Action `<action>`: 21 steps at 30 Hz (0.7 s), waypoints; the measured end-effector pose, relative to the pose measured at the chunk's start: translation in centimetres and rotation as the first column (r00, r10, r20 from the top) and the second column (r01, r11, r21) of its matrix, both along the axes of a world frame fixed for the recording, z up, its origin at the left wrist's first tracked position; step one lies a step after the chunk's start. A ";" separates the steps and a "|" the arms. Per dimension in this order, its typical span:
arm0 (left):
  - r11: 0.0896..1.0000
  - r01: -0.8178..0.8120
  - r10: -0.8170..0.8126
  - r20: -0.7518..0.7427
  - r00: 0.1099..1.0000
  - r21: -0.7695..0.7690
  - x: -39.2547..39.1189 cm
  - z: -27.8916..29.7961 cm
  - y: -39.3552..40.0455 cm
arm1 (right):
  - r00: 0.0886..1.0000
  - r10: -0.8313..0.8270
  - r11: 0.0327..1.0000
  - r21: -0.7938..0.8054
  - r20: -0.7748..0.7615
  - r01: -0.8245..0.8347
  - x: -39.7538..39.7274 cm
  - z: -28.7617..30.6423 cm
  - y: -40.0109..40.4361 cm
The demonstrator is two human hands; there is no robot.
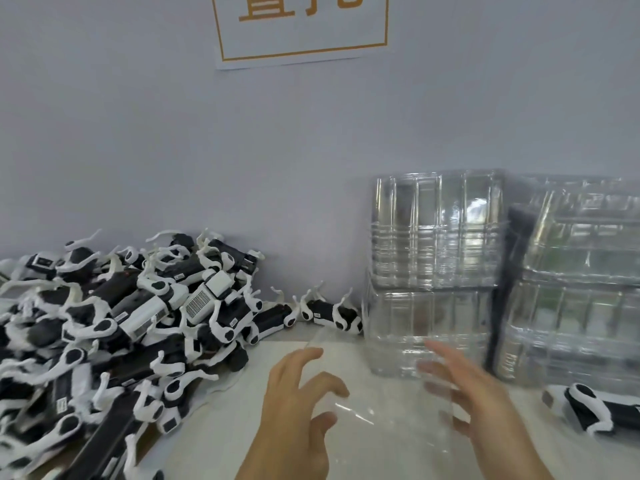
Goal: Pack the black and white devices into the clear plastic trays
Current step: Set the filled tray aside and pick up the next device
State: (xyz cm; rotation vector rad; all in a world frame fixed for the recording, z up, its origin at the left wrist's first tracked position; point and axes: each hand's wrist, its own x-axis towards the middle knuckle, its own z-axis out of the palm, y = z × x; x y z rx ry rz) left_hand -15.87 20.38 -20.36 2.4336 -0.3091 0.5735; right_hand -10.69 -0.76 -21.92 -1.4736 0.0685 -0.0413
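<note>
while both hands reach forward over the pale counter [214, 427], a clear plastic tray [367, 403] lies between them, blurred and hard to outline. the left hand [298, 414] has its grip released, fingers loosely curved at the tray's left edge. the right hand [481, 400] is spread, its grip released too, seen partly through the plastic. left of the left hand lies a heap of black and white devices [114, 341]. just beyond the right hand stand stacked clear trays [436, 244]; one device [595, 410] lies to its right.
</note>
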 end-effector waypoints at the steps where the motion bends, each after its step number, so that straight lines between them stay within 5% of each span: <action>1: 0.998 -0.043 0.040 -0.060 0.997 -0.055 0.0 -0.2 0.1 | 1.000 0.010 0.998 -0.064 -0.001 -0.010 0.0 -0.3 0.7; 5: 0.923 -0.256 0.256 -0.038 0.966 -0.287 0.9 -1.1 -0.2 | 0.997 -0.032 0.991 -0.131 0.067 0.040 -0.1 -1.8 3.6; 8: 0.704 -0.453 0.456 -0.142 0.879 -0.546 1.2 -1.1 -0.1 | 0.986 -0.071 0.992 -0.093 0.148 0.085 0.1 -2.1 5.4; 12: 0.483 -0.489 0.289 -0.394 0.872 -0.727 1.1 -0.2 0.2 | 0.980 0.001 0.998 -0.054 0.199 0.010 -0.3 -2.3 7.3; 15: 0.544 -0.360 0.120 -0.354 0.927 -0.758 0.5 0.5 0.6 | 0.969 0.100 0.994 -0.065 0.227 -0.087 -0.7 -2.6 8.2; 21: 0.718 -0.433 0.325 -0.287 0.901 -0.545 0.2 0.4 3.4 | 0.954 0.037 0.994 -0.111 0.298 -0.004 -0.6 -1.7 7.4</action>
